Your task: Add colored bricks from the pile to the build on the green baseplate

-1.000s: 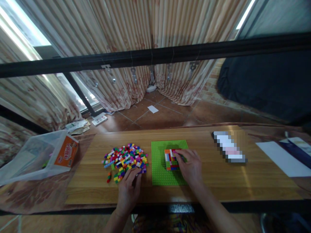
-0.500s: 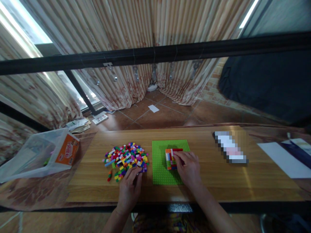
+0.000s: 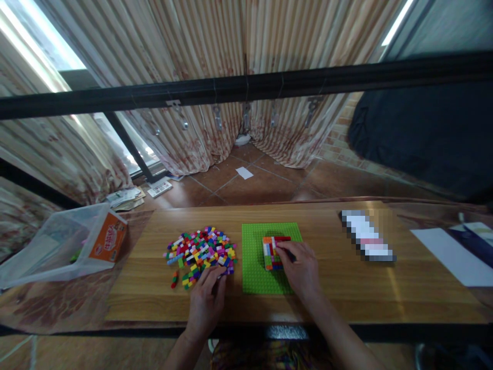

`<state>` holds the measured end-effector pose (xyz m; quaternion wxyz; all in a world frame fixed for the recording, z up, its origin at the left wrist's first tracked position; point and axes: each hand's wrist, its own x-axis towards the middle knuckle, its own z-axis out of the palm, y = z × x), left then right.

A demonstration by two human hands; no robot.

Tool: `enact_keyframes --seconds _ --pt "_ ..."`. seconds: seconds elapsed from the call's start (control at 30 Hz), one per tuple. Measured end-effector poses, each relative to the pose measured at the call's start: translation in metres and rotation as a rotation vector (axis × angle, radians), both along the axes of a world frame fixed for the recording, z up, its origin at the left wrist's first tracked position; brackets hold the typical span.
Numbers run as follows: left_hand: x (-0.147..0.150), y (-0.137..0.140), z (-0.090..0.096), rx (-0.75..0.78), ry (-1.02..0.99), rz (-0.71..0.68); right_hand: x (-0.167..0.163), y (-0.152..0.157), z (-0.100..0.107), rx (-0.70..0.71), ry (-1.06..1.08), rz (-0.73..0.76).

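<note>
A small block built of colourful toy bricks (image 3: 268,254) stands on the green studded baseplate (image 3: 254,280). My right hand (image 3: 303,270) reaches in from the right, its thumb and forefinger pinched at a small brick on top of that block. At the lower right edge of a loose pile of toy bricks (image 3: 204,246) rests my left hand (image 3: 208,295). Its fingers are closed together at the tips, and whatever is between them is too small to make out. A short red, green and orange brick piece (image 3: 174,280) lies apart, left of the hand.
All this is on a wooden table (image 3: 358,293). A phone-like blurred object (image 3: 367,236) lies on the right, with white paper (image 3: 447,254) beyond it. To the left sits a clear plastic bin (image 3: 50,246) with an orange label. A dark metal bar (image 3: 231,87) crosses behind.
The view has shifted very slightly. Both hands stay almost where they were, the right one still at the brick block and the left one at the pile.
</note>
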<state>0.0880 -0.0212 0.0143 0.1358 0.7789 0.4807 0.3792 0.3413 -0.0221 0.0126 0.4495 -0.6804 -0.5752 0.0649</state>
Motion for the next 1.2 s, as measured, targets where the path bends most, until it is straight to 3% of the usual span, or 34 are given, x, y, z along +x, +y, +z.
enact_keyframes --seconds 0.33,0.63,0.97,1.2 --pt "0.0 0.0 -0.002 -0.013 -0.002 0.013 0.002 -0.001 -0.001 0.003 -0.01 0.029" --pt "0.0 0.0 0.0 -0.031 -0.01 0.012 0.02 0.015 0.004 0.053 -0.051 -0.088" --pt "-0.001 0.0 -0.003 -0.027 -0.001 0.02 0.009 0.026 -0.011 -0.096 -0.035 -0.062" --pt "-0.001 0.0 -0.002 -0.039 0.003 0.009 0.01 0.027 -0.009 -0.181 0.007 -0.04"
